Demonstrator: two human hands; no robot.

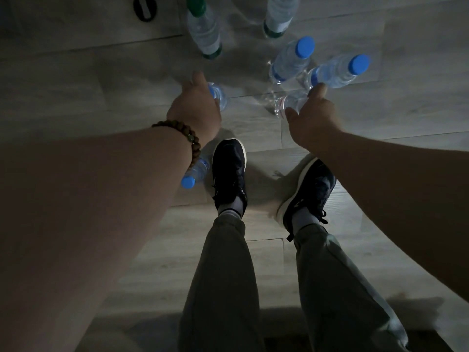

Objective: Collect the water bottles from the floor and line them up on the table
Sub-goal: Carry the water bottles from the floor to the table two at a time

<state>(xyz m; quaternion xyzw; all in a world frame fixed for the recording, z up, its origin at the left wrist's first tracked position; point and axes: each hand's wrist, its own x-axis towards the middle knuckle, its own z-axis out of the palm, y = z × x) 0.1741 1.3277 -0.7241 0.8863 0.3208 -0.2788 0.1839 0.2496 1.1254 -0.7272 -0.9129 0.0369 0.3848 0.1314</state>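
Bottles [218, 96] under each grip — floor-level.

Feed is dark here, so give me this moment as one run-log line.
phase: pickup | left hand: on floor bottle | right hand: on clear bottle | other bottles: on floor | table: not in view

The floor [101, 80] is pale grey wood-grain planks. Three clear bottles have blue caps [305, 47] [359, 63] [188, 182]. Another clear bottle has a green cap [196, 6] and a green base. The shoes [229, 171] are dark navy with white soles. The trousers [223, 275] are grey-green. The bead bracelet [189, 138] is brown.
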